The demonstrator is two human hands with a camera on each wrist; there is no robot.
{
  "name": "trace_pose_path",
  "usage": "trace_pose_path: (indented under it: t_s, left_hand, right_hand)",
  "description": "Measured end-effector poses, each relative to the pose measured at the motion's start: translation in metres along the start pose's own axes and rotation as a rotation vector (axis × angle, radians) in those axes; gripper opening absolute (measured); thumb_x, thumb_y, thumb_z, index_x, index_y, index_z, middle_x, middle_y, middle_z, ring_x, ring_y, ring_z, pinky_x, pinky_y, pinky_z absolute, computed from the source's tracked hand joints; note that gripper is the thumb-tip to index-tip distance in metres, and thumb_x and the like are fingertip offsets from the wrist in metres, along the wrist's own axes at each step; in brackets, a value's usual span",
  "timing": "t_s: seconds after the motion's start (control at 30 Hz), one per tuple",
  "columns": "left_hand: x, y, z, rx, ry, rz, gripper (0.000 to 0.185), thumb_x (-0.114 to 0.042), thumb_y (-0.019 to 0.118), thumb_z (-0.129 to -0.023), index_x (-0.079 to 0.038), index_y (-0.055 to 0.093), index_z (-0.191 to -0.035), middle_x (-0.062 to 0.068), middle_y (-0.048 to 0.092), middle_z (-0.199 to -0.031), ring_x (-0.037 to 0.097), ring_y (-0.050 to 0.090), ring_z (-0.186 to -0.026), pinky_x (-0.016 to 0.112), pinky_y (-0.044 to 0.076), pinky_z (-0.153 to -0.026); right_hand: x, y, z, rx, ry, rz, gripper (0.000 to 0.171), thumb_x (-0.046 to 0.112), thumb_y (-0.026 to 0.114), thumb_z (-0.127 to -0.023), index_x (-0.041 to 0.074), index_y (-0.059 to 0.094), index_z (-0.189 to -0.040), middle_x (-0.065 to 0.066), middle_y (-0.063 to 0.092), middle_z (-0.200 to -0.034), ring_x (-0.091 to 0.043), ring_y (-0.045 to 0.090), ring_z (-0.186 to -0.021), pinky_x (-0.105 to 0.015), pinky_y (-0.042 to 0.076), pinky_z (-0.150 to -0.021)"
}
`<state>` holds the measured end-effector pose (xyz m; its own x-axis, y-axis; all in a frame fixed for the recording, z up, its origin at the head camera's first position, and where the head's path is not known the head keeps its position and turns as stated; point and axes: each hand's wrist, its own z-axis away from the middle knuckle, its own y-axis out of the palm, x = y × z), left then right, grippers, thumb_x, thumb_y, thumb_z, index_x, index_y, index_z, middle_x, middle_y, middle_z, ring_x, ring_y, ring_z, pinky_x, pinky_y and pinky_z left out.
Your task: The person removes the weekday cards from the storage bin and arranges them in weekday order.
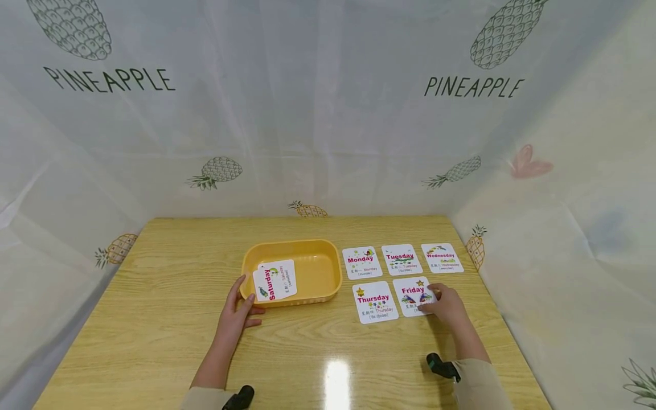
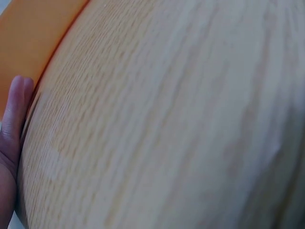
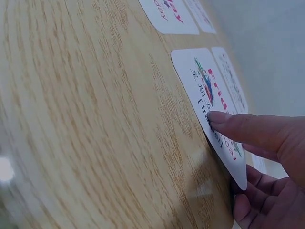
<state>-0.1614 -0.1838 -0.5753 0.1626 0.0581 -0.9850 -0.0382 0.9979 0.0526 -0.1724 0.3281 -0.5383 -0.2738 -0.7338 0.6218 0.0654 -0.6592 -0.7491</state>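
Observation:
A yellow tray (image 1: pixel 320 273) sits mid-table with a Saturday card (image 1: pixel 275 279) lying in its left end. My left hand (image 1: pixel 237 310) rests with straight fingers against the tray's front left corner; the left wrist view shows one finger (image 2: pixel 14 119) beside the orange tray wall (image 2: pixel 28 33). My right hand (image 1: pixel 447 306) is at the right edge of the Friday card (image 1: pixel 411 296). In the right wrist view a finger (image 3: pixel 243 130) lies on top of the Friday card (image 3: pixel 205 90), while the other fingers curl under its near corner.
Right of the tray lie the Monday (image 1: pixel 361 262), Tuesday (image 1: pixel 401 259) and Wednesday (image 1: pixel 442 257) cards in a row, with Thursday (image 1: pixel 374 302) in front beside Friday. Printed white curtains enclose the wooden table (image 1: pixel 169 319) on three sides.

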Motion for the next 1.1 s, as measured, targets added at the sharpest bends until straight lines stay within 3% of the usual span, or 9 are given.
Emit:
trace_pose_path:
  t_s: [0.57, 1.1]
  left_hand:
    - [0.000, -0.001, 0.002, 0.001, 0.005, -0.002, 0.062, -0.032, 0.054, -0.102, -0.036, 0.021, -0.154, 0.012, 0.040, -0.131, 0.026, 0.069, -0.087, 0.036, 0.060, -0.065]
    - [0.000, 0.000, 0.000, 0.001, -0.002, -0.006, 0.062, -0.032, 0.054, -0.101, -0.036, 0.022, -0.154, 0.014, 0.038, -0.136, 0.028, 0.069, -0.089, 0.035, 0.060, -0.066]
  right_hand:
    - [0.005, -0.003, -0.002, 0.046, 0.014, -0.004, 0.067, 0.013, 0.083, -0.077, -0.009, 0.048, -0.130, -0.029, 0.056, -0.109, -0.033, 0.054, -0.087, -0.042, 0.048, -0.073]
    - [0.011, -0.007, -0.001, 0.063, 0.025, 0.023, 0.068, 0.013, 0.083, -0.078, -0.009, 0.047, -0.131, -0.033, 0.053, -0.115, -0.038, 0.053, -0.095, -0.050, 0.048, -0.080]
